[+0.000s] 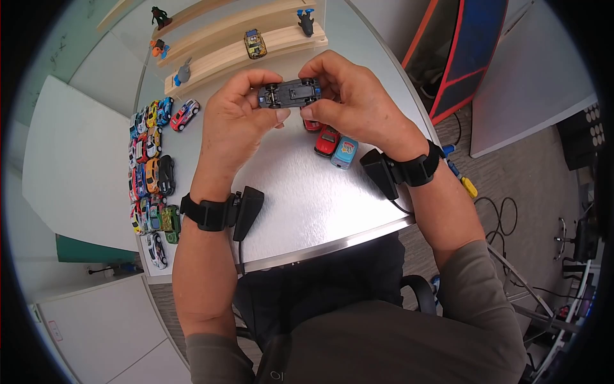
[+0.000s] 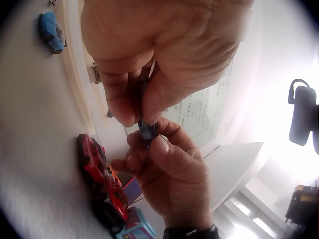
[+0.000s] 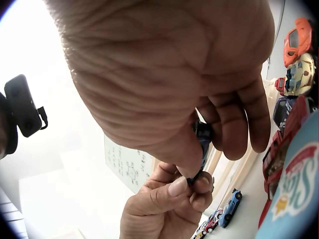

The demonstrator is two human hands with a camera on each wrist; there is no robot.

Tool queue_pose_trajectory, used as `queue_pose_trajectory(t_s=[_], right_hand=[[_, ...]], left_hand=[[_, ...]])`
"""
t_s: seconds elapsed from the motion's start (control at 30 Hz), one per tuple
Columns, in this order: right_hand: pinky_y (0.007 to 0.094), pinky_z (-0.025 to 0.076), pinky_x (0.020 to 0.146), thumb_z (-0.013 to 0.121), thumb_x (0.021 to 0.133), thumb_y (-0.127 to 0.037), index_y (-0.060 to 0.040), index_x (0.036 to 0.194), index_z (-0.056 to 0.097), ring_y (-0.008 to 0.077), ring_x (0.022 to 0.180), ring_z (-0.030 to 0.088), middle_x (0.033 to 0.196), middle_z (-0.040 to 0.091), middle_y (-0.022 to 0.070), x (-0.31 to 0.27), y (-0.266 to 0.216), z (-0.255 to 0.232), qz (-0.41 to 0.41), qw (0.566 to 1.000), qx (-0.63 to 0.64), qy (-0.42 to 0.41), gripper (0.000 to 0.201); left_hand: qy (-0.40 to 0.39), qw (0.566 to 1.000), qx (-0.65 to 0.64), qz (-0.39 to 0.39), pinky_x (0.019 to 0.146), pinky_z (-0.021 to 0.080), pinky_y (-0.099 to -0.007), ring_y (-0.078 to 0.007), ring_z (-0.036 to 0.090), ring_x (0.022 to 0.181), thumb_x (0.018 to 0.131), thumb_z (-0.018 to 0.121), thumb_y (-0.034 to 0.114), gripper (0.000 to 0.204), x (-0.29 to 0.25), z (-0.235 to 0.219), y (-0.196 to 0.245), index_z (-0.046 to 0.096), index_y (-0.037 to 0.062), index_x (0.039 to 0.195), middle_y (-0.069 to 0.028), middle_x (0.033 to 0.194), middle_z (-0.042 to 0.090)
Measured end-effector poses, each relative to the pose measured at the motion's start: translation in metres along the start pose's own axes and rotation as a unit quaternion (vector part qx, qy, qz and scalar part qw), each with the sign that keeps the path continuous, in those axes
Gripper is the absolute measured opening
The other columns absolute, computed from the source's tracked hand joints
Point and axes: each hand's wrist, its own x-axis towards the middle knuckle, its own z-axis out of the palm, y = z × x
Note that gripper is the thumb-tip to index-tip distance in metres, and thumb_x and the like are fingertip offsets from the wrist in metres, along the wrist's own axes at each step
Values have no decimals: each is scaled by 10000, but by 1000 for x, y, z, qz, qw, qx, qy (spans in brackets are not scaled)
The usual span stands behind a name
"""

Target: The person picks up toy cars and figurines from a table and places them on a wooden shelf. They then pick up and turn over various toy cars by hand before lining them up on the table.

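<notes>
Both hands hold one toy car (image 1: 290, 94) between them, its black underside and wheels turned up toward the head camera. My left hand (image 1: 235, 118) pinches one end between thumb and fingers. At the other end, the thumb and fingers of my right hand (image 1: 361, 105) grip it. In the left wrist view the toy car (image 2: 147, 130) shows only as a narrow dark sliver between the fingertips; its top is hidden. Just below the right hand, a red toy car (image 1: 327, 141) and a light blue toy car (image 1: 345, 152) stand on the metal-topped table (image 1: 281, 198).
Several toy cars (image 1: 152, 168) stand in rows along the table's left side, with a red and blue car (image 1: 185, 115) beside them. Behind the hands, a stepped wooden rack (image 1: 217, 57) carries a yellow car (image 1: 254, 44) and small figures. Cables (image 1: 505, 217) lie on the floor at right.
</notes>
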Motion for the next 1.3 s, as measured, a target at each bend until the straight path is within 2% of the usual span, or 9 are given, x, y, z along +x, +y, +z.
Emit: queue_pose_trajectory(t_s=[0.27,0.33,0.83,0.97,1.07,1.13,1.27,1.3], right_hand=[[301,524,601,726,826,-19,33,1117,573,153,671,669,784,695,110,0,-2,-1,8,1000,-5,-12,333],[303,517,589,731,822,-22,31,1100,588,152,655,666,755,686,102,-1,-6,-1,3,999,-29,-12,317],[297,507,559,727,828,-25,32,1022,610,149,620,658,731,680,99,-2,-2,-2,-6,1000,-5,-11,234],[299,508,559,732,827,-30,32,1018,616,149,616,657,725,675,102,-3,-3,-2,-12,1000,-15,-16,232],[299,507,558,736,829,-37,32,1034,623,146,618,658,729,675,94,-2,-4,-3,-17,1000,7,-13,244],[247,540,655,682,875,17,21,1157,582,101,755,656,888,690,69,-2,-8,-5,37,998,24,-52,299],[238,534,656,682,879,8,17,1196,584,92,758,651,911,693,62,-1,-3,-5,31,998,16,-46,332],[235,535,657,679,873,19,10,1201,592,88,760,651,914,694,58,-1,-3,-5,28,998,33,-46,339]], left_hand=[[-14,1000,-6,3,736,565,-255,-116,653,855,821,695,-128,417,0,-1,-1,589,-41,1214,-94,1036,695],[0,1000,-18,1,695,550,-240,-107,648,813,816,664,-172,415,0,3,1,592,-42,1205,-87,988,692],[-6,999,-32,14,736,584,-255,-123,674,863,795,680,-172,439,0,5,0,586,-42,1204,-93,1032,693],[-13,1000,-10,-20,731,580,-251,-120,670,864,795,674,-173,438,-1,2,3,585,-40,1203,-85,1019,689],[-19,1000,-3,-9,716,575,-248,-117,665,849,806,688,-153,421,0,-1,0,588,-38,1198,-82,1001,690],[-14,1000,-14,13,696,574,-248,-116,663,826,808,714,-131,436,1,-2,-1,592,-37,1216,-81,996,694],[-11,999,-14,39,666,568,-255,-122,662,808,867,706,-61,377,1,2,-1,602,-34,1228,-84,987,694],[-19,999,-36,10,656,565,-257,-131,667,811,910,685,-5,325,1,0,-2,611,-31,1226,-90,989,695]])
